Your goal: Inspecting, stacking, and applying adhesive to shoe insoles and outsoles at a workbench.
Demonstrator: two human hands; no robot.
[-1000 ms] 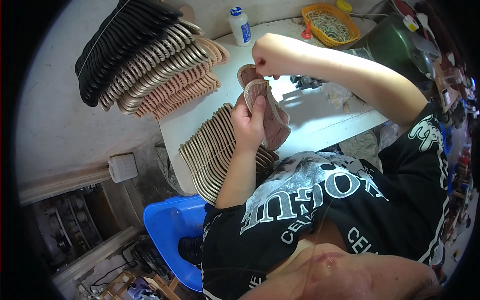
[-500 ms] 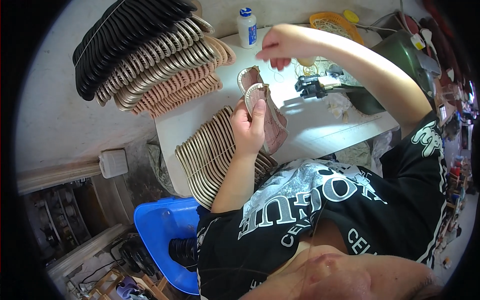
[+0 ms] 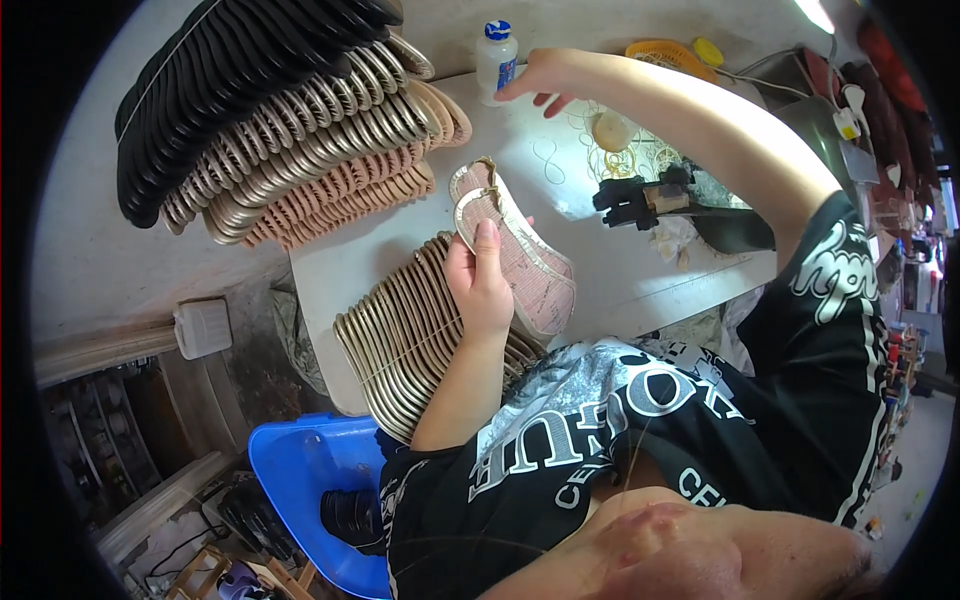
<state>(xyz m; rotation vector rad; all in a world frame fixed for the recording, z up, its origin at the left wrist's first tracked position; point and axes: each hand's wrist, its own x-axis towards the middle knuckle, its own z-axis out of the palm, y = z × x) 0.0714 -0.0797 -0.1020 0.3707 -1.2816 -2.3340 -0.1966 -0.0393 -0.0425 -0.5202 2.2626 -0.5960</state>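
My left hand (image 3: 483,275) is closed around a pair of shoe insoles (image 3: 535,265), one overlapping the other. Their pinkish faces show, with pale rims along the edges. Under and beside this hand lies a row of bronze-coloured insoles (image 3: 395,335), packed on edge with a thin band across them. My right hand (image 3: 548,78) hovers over the far part of the table, its fingers apart and pointing left. Its fingertips overlap the side of a white bottle with a blue cap (image 3: 495,65); whether they touch it I cannot tell.
Stacked bundles of black insoles (image 3: 240,90) and bronze and pink ones (image 3: 330,195) rise at the far left. Loose elastic bands (image 3: 650,155) lie around a round pale object (image 3: 612,130). A black clamp-like device (image 3: 640,200) juts in from the right. A blue bin (image 3: 290,470) stands below the table (image 3: 640,265).
The view has shifted slightly. My right hand has moved left toward the bottle. My left hand keeps its hold on the insoles, which are now turned a little flatter.
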